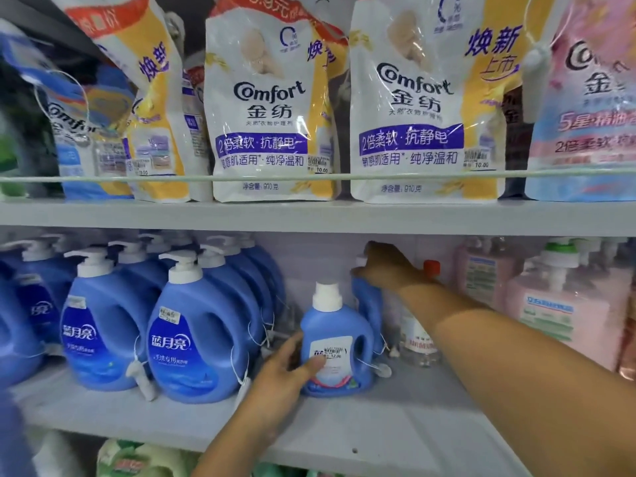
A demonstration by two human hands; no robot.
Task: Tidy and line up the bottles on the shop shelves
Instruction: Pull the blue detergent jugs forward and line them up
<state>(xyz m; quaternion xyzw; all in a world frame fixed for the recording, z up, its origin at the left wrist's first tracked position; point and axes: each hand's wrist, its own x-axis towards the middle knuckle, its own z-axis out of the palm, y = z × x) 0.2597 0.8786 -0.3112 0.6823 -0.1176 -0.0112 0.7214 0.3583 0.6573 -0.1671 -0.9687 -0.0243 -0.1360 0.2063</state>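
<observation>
Blue pump bottles (199, 332) crowd the middle shelf (344, 432) at left, security tags dangling; a snagged string could topple one. Just beside them, the left hand (285, 370) curls round the small blue bottle (335, 342), thumb across its label. Behind it, the right hand (385, 266) grips the top of a second small bottle (368, 304); lifted carelessly, it may knock the clear red-capped bottle (420, 335) alongside.

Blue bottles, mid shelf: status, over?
Left hand grips front small bottle. Right hand grips rear bottle. Clear bottle stands beside.
</observation>
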